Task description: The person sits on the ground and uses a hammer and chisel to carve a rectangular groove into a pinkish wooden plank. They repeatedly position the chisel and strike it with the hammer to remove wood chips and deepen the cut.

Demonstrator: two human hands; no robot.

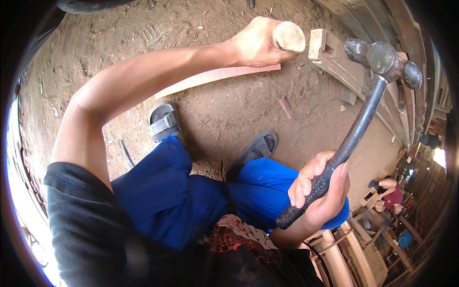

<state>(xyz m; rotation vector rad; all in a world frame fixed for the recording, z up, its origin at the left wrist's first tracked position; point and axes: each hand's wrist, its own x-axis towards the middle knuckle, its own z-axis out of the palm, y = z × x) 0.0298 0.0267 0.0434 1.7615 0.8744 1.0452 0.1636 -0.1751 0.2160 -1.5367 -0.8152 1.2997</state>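
Note:
My right hand (320, 191) is closed round the dark textured grip of a ball-peen hammer (356, 122). The hammer is raised, tilted up to the right, with its metal head at the upper right. Farther off, my left hand (256, 43) wraps round a wooden handle (289, 37). Only its pale, worn round end faces up; whatever lies below it is hidden by the hand. Just right of that handle is a notched wooden piece (317, 44). A curved, pinkish board (220, 75) lies under my left forearm, partly covered by it.
Dirt ground (229, 105) surrounds my sandalled feet. A small wood offcut (286, 108) lies there. Long timbers (406, 71) line the right side. At the lower right, another person (389, 196) is among wooden pieces, with light slats (354, 253) close by my side.

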